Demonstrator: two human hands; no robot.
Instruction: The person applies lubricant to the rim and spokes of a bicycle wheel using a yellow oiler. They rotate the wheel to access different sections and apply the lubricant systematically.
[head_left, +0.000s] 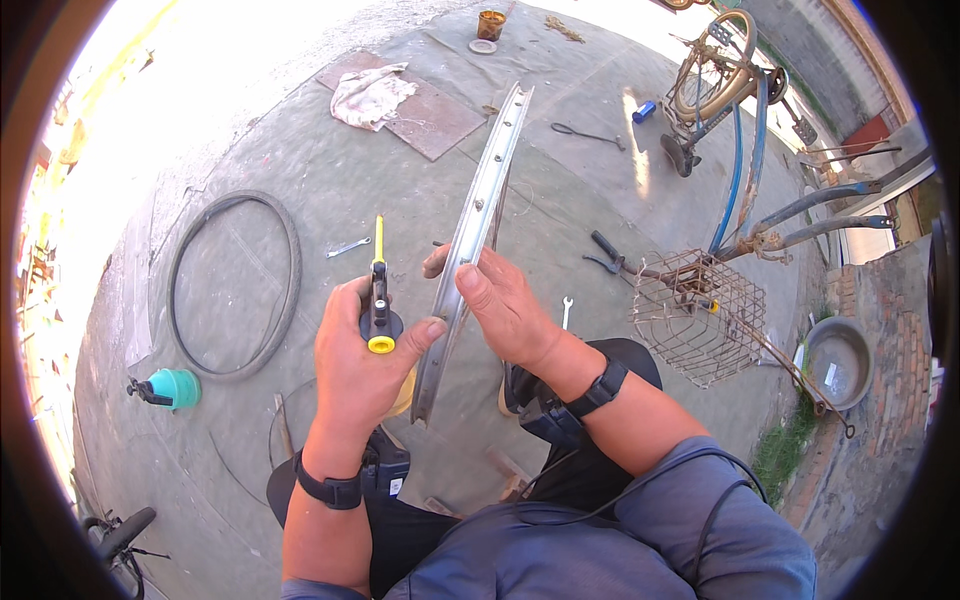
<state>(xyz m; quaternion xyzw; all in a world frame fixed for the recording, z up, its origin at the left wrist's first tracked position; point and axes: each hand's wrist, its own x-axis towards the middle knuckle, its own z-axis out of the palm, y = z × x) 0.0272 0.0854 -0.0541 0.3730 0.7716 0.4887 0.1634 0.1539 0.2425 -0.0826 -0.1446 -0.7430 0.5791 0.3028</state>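
My left hand (367, 367) is wrapped around a trigger bottle (379, 307) with a black head and a long yellow spout pointing away from me. Part of its yellowish body shows below the hand. A bare metal bicycle wheel rim (480, 195) stands edge-on between my hands, tilted a little to the right. My right hand (506, 300) grips it, with the thumb on the near side and fingertips past its left edge. The left thumb reaches to the rim's lower part. Spokes are mostly hidden behind the rim.
A tyre (176, 277), a combination spanner (349, 247) and a green spray bottle (176, 388) lie left. Another spanner (567, 311) is right. An upside-down blue bicycle frame (726, 180) with a wire basket (701, 319) takes up the right side. A cloth (371, 96) lies on a board (439, 127) ahead.
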